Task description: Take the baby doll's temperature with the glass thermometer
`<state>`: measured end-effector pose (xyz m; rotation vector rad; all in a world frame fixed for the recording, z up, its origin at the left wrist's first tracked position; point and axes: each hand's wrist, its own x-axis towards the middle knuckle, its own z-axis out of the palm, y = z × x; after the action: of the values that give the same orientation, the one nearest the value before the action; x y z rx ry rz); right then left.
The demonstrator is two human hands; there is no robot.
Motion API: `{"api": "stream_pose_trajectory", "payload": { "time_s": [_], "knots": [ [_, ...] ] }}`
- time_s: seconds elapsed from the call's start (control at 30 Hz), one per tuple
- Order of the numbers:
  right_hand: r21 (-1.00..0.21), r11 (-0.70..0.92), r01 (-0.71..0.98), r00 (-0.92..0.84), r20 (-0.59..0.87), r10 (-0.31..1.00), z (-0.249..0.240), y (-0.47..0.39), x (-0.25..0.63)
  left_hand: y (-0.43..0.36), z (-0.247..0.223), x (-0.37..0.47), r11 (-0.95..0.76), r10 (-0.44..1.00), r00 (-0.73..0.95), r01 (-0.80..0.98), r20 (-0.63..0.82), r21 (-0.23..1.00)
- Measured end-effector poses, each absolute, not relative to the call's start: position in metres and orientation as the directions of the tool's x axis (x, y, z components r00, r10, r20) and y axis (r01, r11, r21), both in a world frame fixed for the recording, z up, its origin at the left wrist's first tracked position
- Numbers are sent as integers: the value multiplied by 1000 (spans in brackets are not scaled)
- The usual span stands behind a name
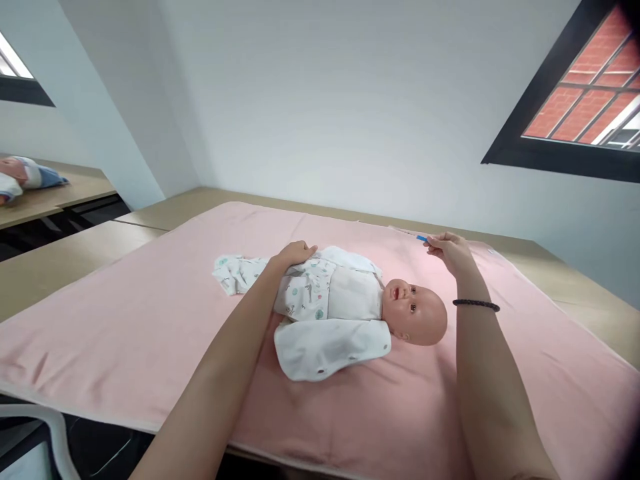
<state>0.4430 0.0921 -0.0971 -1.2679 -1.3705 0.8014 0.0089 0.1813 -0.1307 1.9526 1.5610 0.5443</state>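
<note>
A baby doll lies on its back on a pink mat, its head to the right. Patterned white cloth wraps its lower body, and a plain white layer covers its chest. My left hand is closed over the far side of the wrapped lower body, with some fingers hidden. Beyond the doll's head, my right hand is raised, pinching a thin stick with a blue end, which resembles a thermometer and points left.
The pink mat covers much of the wooden table, which meets a white wall. Another doll lies on a separate table at far left. A white curved tube stands at the near left edge.
</note>
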Motion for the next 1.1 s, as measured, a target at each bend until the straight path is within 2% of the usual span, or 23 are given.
{"api": "stream_pose_trajectory", "payload": {
  "time_s": [0.1, 0.17, 0.3, 0.4, 0.47, 0.57, 0.67, 0.77, 0.87, 1.0, 1.07, 1.1],
  "knots": [
    [-941, -44, 335, 256, 46, 966, -134, 96, 449, 183, -137, 11, -143, 967, 251, 692, -50, 708],
    [-909, -172, 380, 288, -61, 956, -151, 95, 449, 184, -137, 13, -143, 961, 272, 647, -52, 749],
    [-840, -269, 472, 255, -162, 953, -152, 92, 446, 183, -134, 18, -133, 956, 291, 536, -34, 834],
    [-833, -211, 512, 136, -164, 977, -128, 87, 438, 181, -130, 20, -110, 957, 289, 450, -28, 886],
    [-851, -152, 504, -36, -196, 980, -109, 82, 425, 179, -127, 19, -90, 955, 294, 416, -41, 905],
    [-870, -107, 481, -319, -287, 903, -89, 73, 399, 174, -123, 17, -58, 948, 309, 407, -77, 912],
    [-879, -54, 474, -512, -326, 795, -86, 68, 379, 168, -118, 17, -79, 936, 346, 393, -68, 916],
    [-868, 17, 496, -587, -321, 744, -90, 69, 376, 163, -112, 19, -135, 908, 418, 343, -22, 929],
    [-855, 56, 516, -576, -298, 761, -88, 70, 384, 164, -104, 18, -200, 899, 431, 243, 79, 949],
    [-848, 258, 462, -659, -134, 740, -68, 64, 390, 163, -72, -1, -329, 852, 462, 104, 248, 938],
    [-827, 385, 410, -756, -72, 651, -54, 58, 387, 153, -50, -18, -371, 801, 547, 136, 243, 919],
    [-822, 414, 392, -797, -79, 598, -48, 55, 384, 144, -41, -27, -375, 779, 601, 215, 180, 902]
  ]
}}
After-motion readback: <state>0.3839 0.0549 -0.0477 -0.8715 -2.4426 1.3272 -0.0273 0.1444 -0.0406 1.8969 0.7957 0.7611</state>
